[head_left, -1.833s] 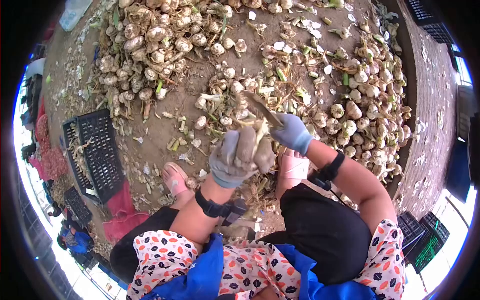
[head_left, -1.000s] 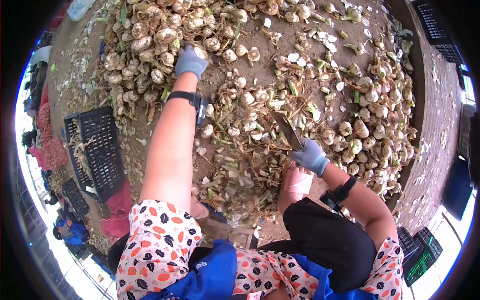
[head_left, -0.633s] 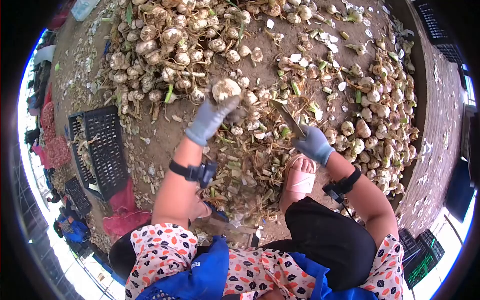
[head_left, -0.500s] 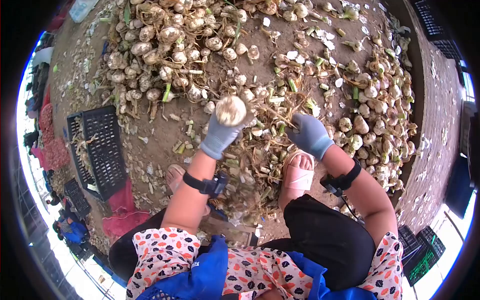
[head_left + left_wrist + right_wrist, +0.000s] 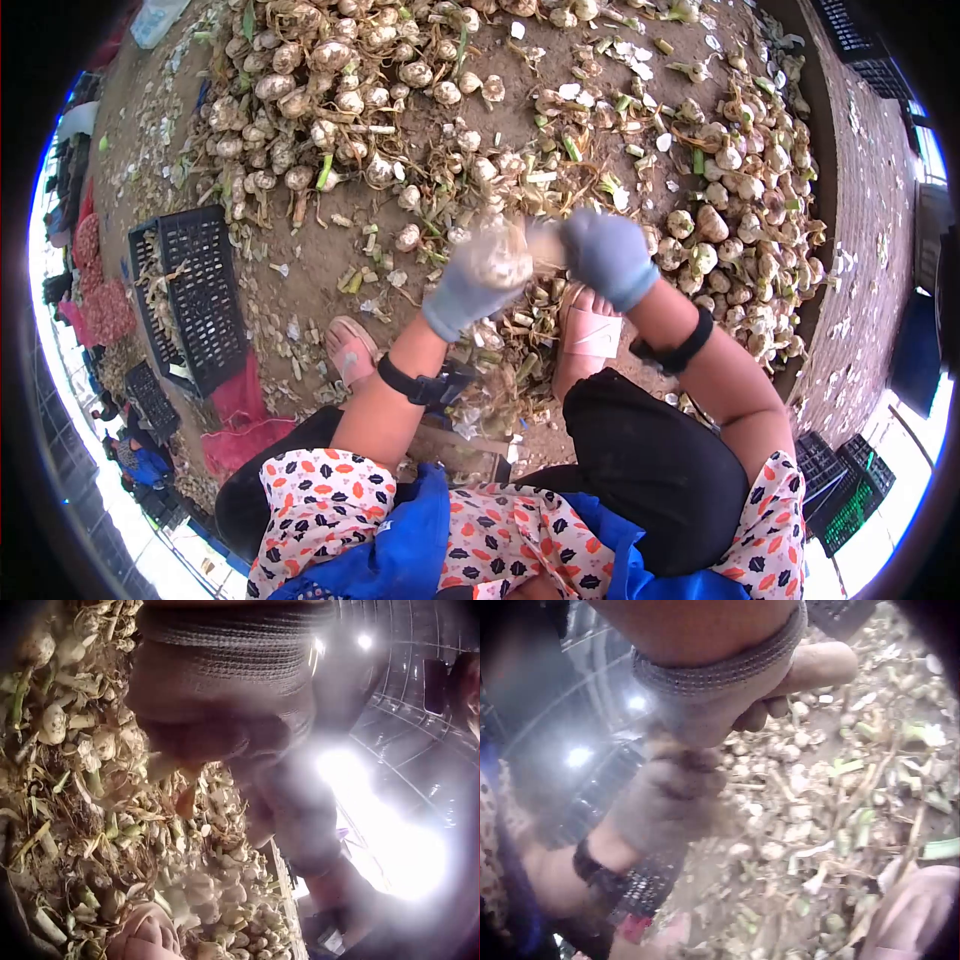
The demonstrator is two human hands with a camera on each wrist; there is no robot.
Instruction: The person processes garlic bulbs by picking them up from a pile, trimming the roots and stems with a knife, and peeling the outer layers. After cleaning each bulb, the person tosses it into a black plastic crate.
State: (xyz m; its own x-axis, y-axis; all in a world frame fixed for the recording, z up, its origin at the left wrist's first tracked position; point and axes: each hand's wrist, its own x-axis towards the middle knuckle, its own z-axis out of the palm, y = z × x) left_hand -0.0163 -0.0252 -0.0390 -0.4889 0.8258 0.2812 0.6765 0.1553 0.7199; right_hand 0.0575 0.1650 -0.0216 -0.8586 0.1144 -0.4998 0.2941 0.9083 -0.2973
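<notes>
In the head view my gloved left hand (image 5: pixel 468 290) grips a garlic bulb (image 5: pixel 506 262), blurred by motion, above the trimmings between my feet. Close on its right, my gloved right hand (image 5: pixel 606 258) is curled round a knife, whose rounded wooden handle (image 5: pixel 826 666) sticks out of the fist in the right wrist view. The blade is only a brown blur beside the bulb, mostly hidden. Both hands nearly meet in the right wrist view, the left hand (image 5: pixel 671 796) beneath the right. Glove and fingers cover most of the bulb in the left wrist view.
A large heap of untrimmed garlic (image 5: pixel 330 90) lies at the upper left, with a pile of trimmed bulbs (image 5: pixel 745 190) along the right board (image 5: pixel 850 230). Cut stems and skins litter the soil. A black crate (image 5: pixel 195 300) and a red net bag (image 5: pixel 245 425) stand left.
My left hand has taken a garlic bulb from the upper-left heap and brought it down and right to the knife. My right hand has moved slightly up and left to meet it.
</notes>
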